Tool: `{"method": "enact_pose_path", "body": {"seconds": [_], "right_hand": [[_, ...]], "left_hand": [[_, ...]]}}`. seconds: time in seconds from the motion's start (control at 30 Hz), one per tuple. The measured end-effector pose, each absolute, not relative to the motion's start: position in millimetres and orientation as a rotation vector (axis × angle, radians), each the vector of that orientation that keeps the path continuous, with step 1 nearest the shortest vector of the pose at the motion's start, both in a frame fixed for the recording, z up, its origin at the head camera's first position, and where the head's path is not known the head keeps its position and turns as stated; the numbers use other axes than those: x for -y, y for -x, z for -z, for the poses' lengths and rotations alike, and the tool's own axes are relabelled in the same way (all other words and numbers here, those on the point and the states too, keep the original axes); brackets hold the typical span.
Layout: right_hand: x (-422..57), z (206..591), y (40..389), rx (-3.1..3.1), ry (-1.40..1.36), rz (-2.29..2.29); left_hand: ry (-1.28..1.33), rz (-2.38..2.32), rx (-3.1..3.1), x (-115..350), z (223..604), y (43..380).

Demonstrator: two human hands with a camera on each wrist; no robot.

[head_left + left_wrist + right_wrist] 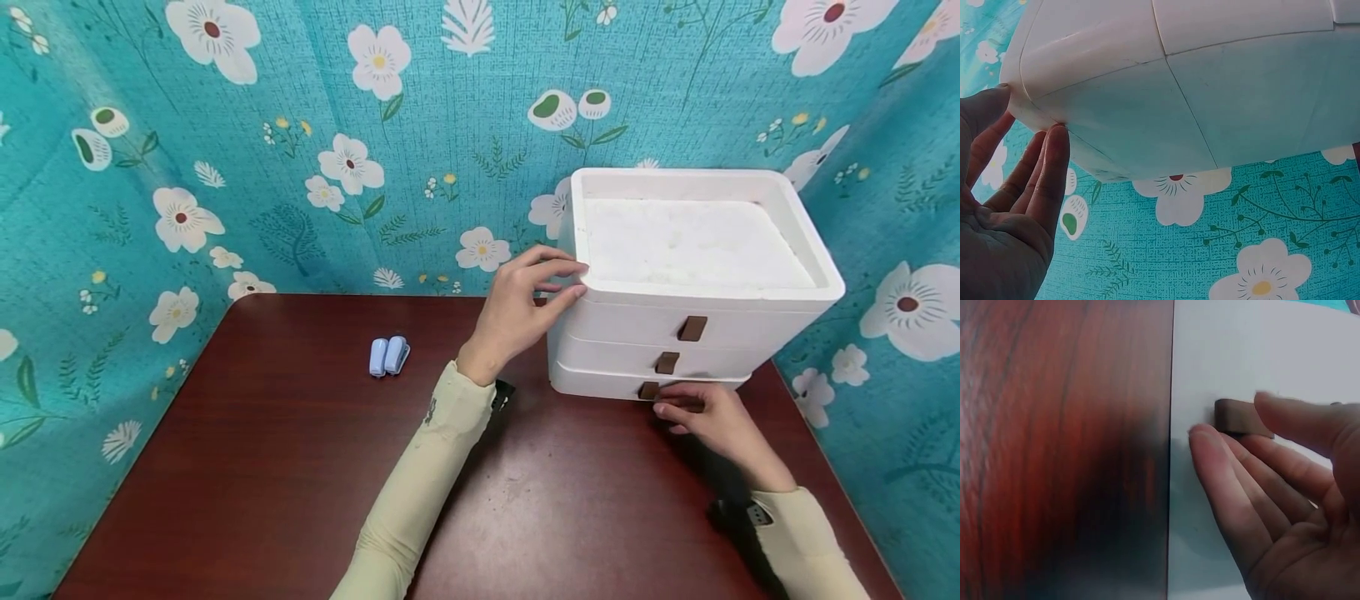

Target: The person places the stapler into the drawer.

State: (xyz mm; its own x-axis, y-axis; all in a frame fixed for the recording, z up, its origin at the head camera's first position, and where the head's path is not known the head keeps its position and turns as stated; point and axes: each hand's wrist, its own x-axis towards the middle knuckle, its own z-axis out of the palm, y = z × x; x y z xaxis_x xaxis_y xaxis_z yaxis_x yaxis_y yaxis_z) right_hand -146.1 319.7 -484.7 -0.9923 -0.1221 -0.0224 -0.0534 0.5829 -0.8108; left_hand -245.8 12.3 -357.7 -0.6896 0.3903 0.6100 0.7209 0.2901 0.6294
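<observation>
A white drawer cabinet (667, 321) with a tray-like top stands at the table's back right. Three brown pull tabs run down its drawer fronts. My left hand (517, 308) touches the cabinet's front left upper corner, its thumb and fingertips (1057, 134) set on either side of the edge. Low at the front, my right hand (712, 421) is at the bottom drawer's brown pull tab (1244, 417). In the right wrist view the thumb overlaps one end of the tab and the fingers lie along its lower side, loosely bent, not closed round it.
Two small light-blue objects (388, 357), perhaps mini staplers, lie side by side on the dark red-brown table (285, 467), left of the cabinet. A teal flowered curtain (300, 167) hangs behind the table and along both sides.
</observation>
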Motion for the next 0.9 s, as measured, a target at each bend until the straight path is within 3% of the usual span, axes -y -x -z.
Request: {"method": "enact_pose_path", "body": {"seconds": [0.5, 0.9], "right_hand": [[-306, 495, 147, -2.622, 0.023, 1.68], [-304, 487, 137, -2.696, -0.017, 1.51]], "left_hand": [[1.02, 1.371, 2.216, -12, 360, 247], [1.023, 1.389, 2.21, -11, 360, 248]]}}
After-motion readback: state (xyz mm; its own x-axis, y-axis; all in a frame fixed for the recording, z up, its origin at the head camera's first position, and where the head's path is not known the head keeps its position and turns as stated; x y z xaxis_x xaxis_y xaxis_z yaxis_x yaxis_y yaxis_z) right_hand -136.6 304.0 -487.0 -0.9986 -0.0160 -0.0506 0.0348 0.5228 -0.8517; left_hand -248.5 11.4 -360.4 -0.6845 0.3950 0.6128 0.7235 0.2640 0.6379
